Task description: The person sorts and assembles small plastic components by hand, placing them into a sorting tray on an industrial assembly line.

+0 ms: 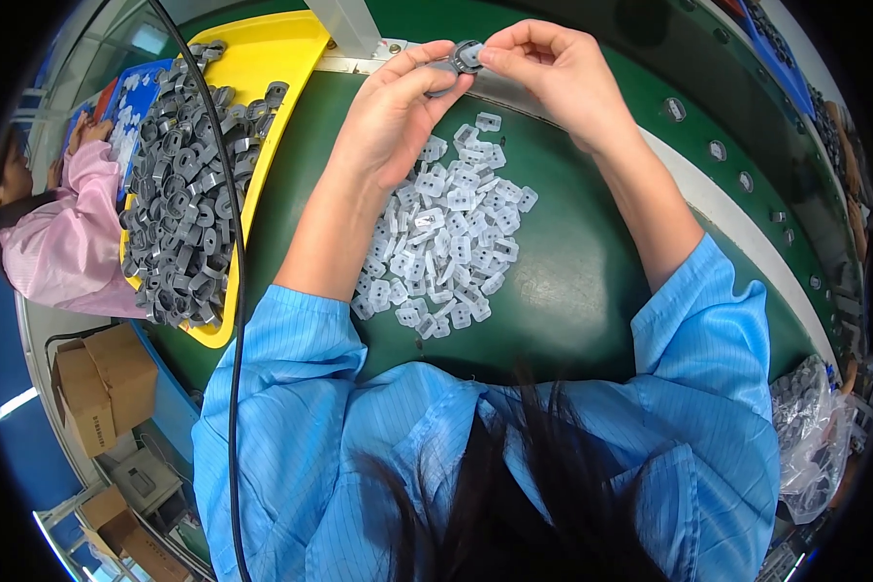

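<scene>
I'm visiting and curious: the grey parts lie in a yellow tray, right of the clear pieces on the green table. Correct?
Wrong side: the head view shows the yellow tray of grey parts left of the clear pieces on the green table.

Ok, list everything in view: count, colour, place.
held part: one, grey, top centre
translucent pieces: many, whitish, centre
worktable: one, green, beneath
yellow tray: one, yellow, left
grey parts: many, grey, in tray
blue tray: one, blue, upper left
cable: one, black, left
cartons: two, brown, lower left
plastic bag: one, clear, right
loose parts: several, greyish, right
co-worker: one, pink-sleeved, left
sleeves: two, blue, centre
left hand: one, bare, holding part
right hand: one, bare, at part
</scene>
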The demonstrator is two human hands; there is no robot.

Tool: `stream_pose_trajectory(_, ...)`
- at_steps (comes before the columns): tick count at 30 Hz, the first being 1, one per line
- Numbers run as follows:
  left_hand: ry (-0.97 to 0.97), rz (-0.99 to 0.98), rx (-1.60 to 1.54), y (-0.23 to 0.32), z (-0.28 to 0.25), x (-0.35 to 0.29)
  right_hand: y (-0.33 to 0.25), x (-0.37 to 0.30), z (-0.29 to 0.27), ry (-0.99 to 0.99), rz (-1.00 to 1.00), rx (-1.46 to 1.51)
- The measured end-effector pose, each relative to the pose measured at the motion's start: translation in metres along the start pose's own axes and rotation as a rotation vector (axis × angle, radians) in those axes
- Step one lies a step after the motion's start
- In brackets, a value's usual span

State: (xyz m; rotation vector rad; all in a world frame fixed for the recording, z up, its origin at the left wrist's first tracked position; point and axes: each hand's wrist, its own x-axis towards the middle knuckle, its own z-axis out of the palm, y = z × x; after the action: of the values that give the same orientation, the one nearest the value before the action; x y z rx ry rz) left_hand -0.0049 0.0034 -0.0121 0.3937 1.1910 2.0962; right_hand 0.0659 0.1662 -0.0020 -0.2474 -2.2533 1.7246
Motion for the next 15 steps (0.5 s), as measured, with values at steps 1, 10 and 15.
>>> stream_pose_trajectory(1,-0.01,0.016,-0.007,-0.001,0.002,-0.001,0.005,0.001,0.002,-0.004,0.002,0.001)
stream_pose_trajectory(10,-0.023,-0.012,0.057,0.001,0.004,-0.004,0.005,0.0,0.002,0.161,-0.155,-0.243)
stream_pose_trajectory(15,-0.118,-0.06,0.122,0.0,0.001,-0.005,0.01,0.004,-0.016,-0.281,0.243,0.385)
